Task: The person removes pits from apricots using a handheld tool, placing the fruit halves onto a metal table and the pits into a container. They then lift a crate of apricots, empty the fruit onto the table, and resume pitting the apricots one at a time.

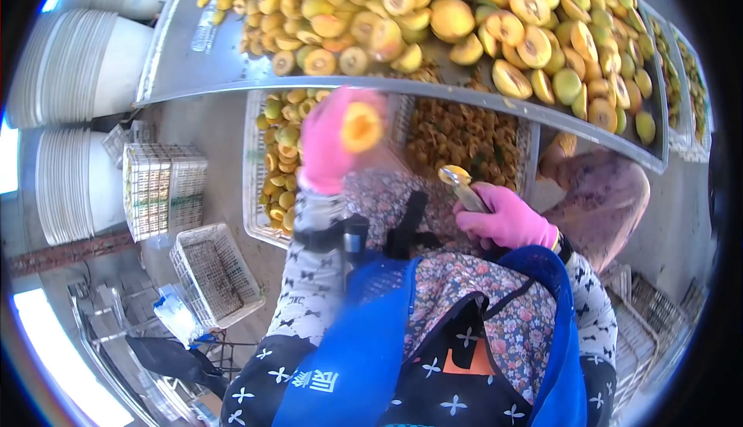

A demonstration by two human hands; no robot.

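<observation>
My left hand (323, 144), in a pink glove and blurred by motion, is closed on a yellow peach half (361, 126) whose hollow faces up. It is over the front edge of the metal table (255, 78). Lower and to the right, my right hand (511, 218), also gloved in pink, grips the handle of a metal spoon (468, 195). Something yellow sits on the spoon's tip. Many cut peach halves (534, 44), several with brown centres showing, are heaped on the table.
Below the table edge stand a white crate of yellow-green peach halves (279, 164) and a crate of brown pits and scraps (468, 133). Stacked white tubs (62, 67), a tall crate (162, 187) and a low crate (217, 276) are at the left. A clear bottle (204, 28) lies on the table.
</observation>
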